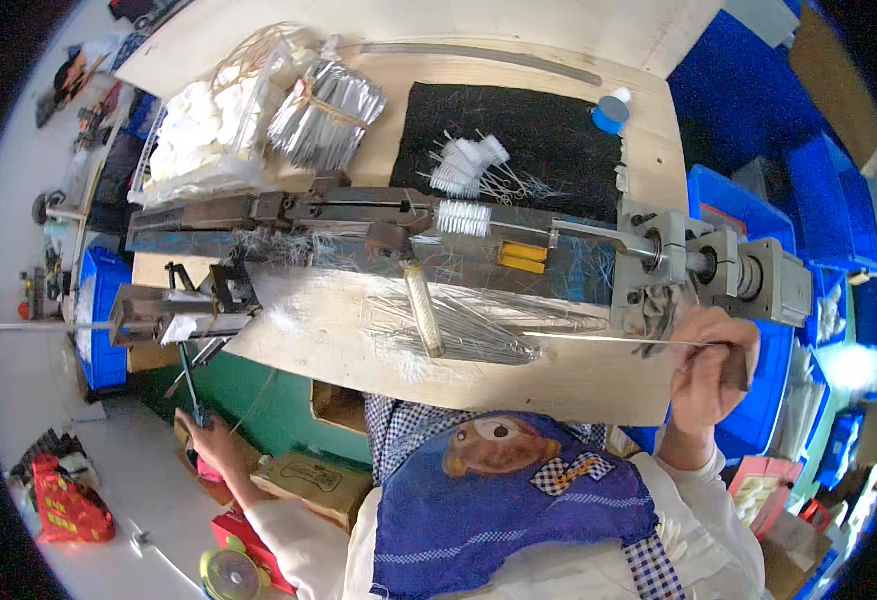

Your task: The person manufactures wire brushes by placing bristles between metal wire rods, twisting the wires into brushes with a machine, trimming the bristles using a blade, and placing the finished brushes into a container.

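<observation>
My left hand (215, 446) is closed on the lower end of a metal lever (190, 375), which hangs from a clamp-like fixture (174, 315) at the table's left edge. My right hand (707, 368) is at the table's right front, its fingers wrapped round a dark brown handle (734, 368). From that hand a thin metal rod (614, 340) runs leftward over the table. Behind it stretches a long metal twisting machine (569, 262), with a white-bristled wire brush (465, 218) held in line along it. A lever with a wrapped grip (422, 310) slants toward me from the machine.
Loose bent wires (459, 330) lie in front of the machine. Several white brushes (471, 165) rest on a black mat (559, 130) behind it. Bundled silvery wires (324, 115) and a bin of white bristle material (204, 130) stand back left. Blue bins (749, 205) line the right.
</observation>
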`<state>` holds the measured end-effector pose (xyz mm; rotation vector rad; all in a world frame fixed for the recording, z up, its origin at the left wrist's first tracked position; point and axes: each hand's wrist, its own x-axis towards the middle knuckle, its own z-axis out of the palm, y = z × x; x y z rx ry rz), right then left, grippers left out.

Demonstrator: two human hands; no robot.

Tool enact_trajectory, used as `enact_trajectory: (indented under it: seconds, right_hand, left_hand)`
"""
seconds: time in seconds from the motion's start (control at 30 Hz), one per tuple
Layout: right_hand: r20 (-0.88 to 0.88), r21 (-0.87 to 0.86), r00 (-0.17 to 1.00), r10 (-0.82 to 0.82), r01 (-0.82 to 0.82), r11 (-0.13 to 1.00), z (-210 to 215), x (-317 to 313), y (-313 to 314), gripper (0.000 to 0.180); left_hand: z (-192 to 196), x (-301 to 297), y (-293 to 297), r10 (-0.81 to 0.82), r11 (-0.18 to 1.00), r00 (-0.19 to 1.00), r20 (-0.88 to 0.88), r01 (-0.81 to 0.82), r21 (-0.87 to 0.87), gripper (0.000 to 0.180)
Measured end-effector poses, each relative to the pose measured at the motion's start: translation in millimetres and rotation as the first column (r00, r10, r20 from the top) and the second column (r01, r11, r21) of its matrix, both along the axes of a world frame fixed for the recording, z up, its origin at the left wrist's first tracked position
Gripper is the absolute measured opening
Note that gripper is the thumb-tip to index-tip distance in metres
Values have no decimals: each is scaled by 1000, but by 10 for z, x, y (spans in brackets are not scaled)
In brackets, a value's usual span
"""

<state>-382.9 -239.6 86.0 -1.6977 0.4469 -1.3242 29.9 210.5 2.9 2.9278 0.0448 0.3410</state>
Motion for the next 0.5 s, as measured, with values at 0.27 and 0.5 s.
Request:
enact_trajectory:
  seconds: [0.27,0.5]
  right_hand:
    - [-322,53,942,97,-84,995,178,-108,-6,11]
    - [-400,-188,739,542,-645,740,951,613,112,46]
  left_hand:
    - [444,-1156,-1630,-685,702,683,251,712,-23,76]
    - [1389,-2071,-2683,-947,-212,-320,10,605,-768,27]
